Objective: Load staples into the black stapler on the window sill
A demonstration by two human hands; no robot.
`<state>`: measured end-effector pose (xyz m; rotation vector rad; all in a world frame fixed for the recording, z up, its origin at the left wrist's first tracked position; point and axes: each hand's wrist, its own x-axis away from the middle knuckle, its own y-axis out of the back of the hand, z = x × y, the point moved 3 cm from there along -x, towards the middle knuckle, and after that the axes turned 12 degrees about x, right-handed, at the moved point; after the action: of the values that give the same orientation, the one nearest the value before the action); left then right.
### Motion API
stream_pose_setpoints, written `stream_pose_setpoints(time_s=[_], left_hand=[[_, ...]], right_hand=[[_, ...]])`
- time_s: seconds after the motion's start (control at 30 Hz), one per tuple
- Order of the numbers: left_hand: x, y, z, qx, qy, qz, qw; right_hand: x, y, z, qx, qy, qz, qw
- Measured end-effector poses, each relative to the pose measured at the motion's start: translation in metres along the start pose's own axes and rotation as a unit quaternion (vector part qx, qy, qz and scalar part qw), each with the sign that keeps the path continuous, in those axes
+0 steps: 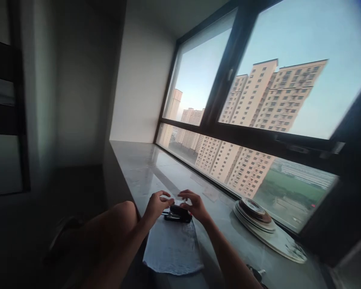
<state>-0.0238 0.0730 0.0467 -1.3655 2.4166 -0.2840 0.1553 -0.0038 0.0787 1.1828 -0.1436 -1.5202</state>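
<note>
A black stapler with a silver metal part lies at the far end of a white wrinkled sheet, which may be paper or cloth. My left hand is just left of and above the stapler, thumb and fingers bent close together. On the other side, my right hand curls its thumb and fingers over the stapler's far right side. Something small and pale shows between the fingertips, too small to name. Whether either hand touches the stapler, I cannot tell.
A stack of several plates stands at the right on the glossy windowsill. Small dark and metallic items lie by my right forearm. A large window borders the sill. My bent knee is at the left edge.
</note>
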Motion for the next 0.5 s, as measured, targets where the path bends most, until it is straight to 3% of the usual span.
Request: stream_pose_setpoints(time_s=[0.1,0.23,0.37,0.43,0.5], left_hand=[[-0.011,-0.017,0.004,-0.008,0.003,0.033,0.999],[-0.037,-0.019,0.000,-0.079,-0.022,0.049,0.995],[-0.075,0.008,-0.013,-0.208,-0.090,0.015,0.974],[-0.089,0.026,-0.011,-0.235,-0.105,0.026,0.966],[-0.095,0.042,0.000,-0.269,-0.104,0.054,0.956]], right_hand=[[-0.009,-0.005,0.012,-0.025,0.019,-0.001,1.000],[-0.012,-0.007,-0.004,-0.024,-0.024,-0.090,0.995],[0.007,0.000,-0.053,0.016,-0.147,-0.168,0.975],[0.022,0.005,-0.080,0.119,-0.219,-0.155,0.956],[0.035,0.006,-0.102,0.207,-0.250,-0.113,0.939]])
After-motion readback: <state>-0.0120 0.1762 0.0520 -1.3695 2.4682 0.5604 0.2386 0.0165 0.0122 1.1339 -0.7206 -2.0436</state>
